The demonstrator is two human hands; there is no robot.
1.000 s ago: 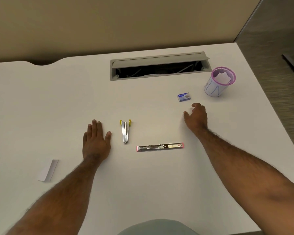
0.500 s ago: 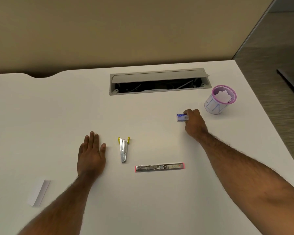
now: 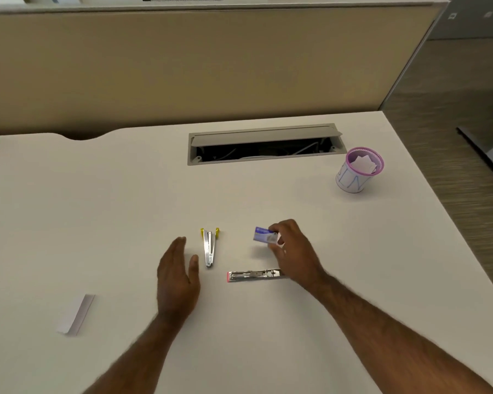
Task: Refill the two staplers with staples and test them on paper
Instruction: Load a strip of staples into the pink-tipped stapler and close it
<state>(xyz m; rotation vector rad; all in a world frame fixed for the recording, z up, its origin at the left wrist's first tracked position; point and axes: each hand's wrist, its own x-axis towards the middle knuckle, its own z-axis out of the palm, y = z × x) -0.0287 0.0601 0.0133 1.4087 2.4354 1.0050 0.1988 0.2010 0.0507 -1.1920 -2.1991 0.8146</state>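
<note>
My right hand (image 3: 292,251) grips a small blue staple box (image 3: 264,235), lifted just above the white desk (image 3: 125,209). Below it lies a pink stapler (image 3: 252,275), opened flat, its right end hidden under my wrist. A yellow stapler (image 3: 209,247) lies opened in a narrow V to the left of the box. My left hand (image 3: 177,275) is raised on edge beside the yellow stapler, fingers together and thumb apart, holding nothing. A folded slip of white paper (image 3: 76,314) rests far left on the desk.
A pink mesh cup (image 3: 357,172) with paper scraps stands at the back right. An open cable hatch (image 3: 265,143) is set into the desk at the back. A beige partition (image 3: 211,66) rises behind; the desk's right edge drops to floor.
My right hand picked up the staple box and carried it toward me, over the pink stapler. My left hand lifted from flat on the desk onto its edge. The camera tilted up.
</note>
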